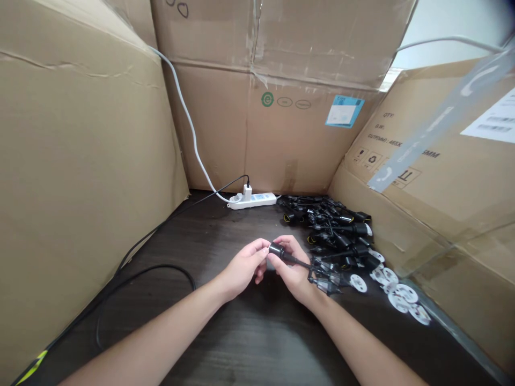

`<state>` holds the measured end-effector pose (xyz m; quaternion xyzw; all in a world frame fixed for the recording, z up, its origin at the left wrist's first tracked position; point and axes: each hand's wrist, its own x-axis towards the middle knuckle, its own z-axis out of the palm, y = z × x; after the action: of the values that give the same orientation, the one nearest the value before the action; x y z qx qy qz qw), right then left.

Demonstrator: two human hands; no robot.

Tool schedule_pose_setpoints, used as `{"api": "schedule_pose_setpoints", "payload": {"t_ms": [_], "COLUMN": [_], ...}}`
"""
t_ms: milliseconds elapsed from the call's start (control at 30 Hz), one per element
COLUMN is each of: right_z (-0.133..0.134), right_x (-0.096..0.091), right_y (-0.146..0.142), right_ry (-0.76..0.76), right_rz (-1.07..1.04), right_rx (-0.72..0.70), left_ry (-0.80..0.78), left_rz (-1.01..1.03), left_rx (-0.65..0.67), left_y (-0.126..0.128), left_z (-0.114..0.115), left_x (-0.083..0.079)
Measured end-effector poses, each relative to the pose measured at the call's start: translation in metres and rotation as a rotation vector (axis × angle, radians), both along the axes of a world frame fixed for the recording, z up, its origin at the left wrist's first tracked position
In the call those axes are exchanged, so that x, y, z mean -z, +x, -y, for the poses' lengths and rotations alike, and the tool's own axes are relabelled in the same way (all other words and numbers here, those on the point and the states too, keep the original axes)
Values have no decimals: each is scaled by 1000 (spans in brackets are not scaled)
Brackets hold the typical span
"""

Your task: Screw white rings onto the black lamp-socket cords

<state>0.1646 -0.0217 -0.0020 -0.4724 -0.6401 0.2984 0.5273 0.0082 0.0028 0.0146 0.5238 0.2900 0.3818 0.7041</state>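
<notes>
A black cylindrical part with a thin black stem is held over the table, its mouth facing left. My right hand is closed around it, thumb on the near side and fingers behind. My left hand has thumb and forefinger pinched at the part's left end, where a small white edge shows; the other fingers curl below. Clear and black plastic pieces hang at the stem's right end, over my right wrist. What lies inside the cylinder is hidden.
A pile of similar black parts lies to the right, with several white round boards beside it. Behind stands a white power strip with a plugged-in charger. A black cable runs along the left. Cardboard walls enclose the dark table.
</notes>
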Motion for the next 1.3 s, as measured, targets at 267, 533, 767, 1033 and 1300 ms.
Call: {"api": "schedule_pose_setpoints", "payload": {"t_ms": [267,533,767,1033,1300], "right_z": [3,0,1,2,2], "right_x": [-9,-9,-10,-11,-9], "right_y": [-2,-1,-1,-2,-1], "right_ry": [-64,-130,-220,-250,-246], "right_rz": [-175,-268,-325,-348,-350], "right_rx": [-73,-114,-137,-138,-145], "left_ry": [-18,50,87,34,42], "left_rz": [15,16,0,5,-3], "left_rx": [3,5,7,-41,-98], "left_y": [-2,-2,0,3,4], "left_z": [2,3,4,6,4], "left_x": [-5,-7,-4,-1,3]}}
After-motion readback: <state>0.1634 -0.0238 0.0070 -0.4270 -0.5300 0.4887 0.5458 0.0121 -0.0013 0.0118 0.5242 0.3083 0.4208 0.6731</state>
